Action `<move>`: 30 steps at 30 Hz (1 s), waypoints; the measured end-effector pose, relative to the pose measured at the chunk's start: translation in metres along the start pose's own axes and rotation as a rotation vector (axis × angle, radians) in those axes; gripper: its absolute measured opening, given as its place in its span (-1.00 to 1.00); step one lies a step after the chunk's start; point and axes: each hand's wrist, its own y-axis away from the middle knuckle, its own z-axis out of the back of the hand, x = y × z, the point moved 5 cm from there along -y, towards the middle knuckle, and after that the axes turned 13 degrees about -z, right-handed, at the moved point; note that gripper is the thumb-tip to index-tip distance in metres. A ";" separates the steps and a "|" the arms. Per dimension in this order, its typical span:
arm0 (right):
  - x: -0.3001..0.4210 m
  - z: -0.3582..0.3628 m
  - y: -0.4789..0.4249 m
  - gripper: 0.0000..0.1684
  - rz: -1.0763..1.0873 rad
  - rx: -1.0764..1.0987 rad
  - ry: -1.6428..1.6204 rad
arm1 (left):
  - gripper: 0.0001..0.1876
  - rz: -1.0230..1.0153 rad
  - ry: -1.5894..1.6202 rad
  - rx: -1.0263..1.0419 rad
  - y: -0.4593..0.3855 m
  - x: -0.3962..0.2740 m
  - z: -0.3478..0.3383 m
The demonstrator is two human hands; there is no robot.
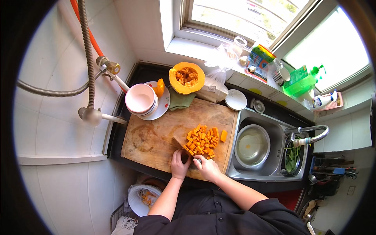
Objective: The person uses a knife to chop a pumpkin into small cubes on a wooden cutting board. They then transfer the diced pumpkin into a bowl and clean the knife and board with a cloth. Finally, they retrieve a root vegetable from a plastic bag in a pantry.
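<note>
My right hand grips the handle of a kitchen knife near the front edge of a wooden cutting board. The blade points away from me and to the left. Its right side meets a heap of diced orange pumpkin. On the blade's left is my left hand, fingers curved and touching or close to the blade. A dark gap shows between thumb and fingers; whether anything is held there is unclear. One larger pumpkin piece lies right of the heap.
Behind the board stand stacked bowls on a plate, a cut pumpkin half and a green cloth. To the right, a steel sink holds a metal basin. A lined bin stands below, left.
</note>
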 end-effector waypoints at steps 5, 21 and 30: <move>-0.011 -0.003 -0.008 -0.46 0.041 -0.023 -0.082 | -0.51 -0.015 -0.003 -0.020 -0.004 -0.006 0.002; -0.013 0.018 0.031 -0.42 0.053 0.072 -0.052 | -0.44 -0.027 -0.216 0.028 0.012 -0.015 0.024; -0.012 0.023 0.035 -0.42 0.123 0.079 0.069 | -0.42 0.034 -0.219 0.023 0.014 -0.020 0.023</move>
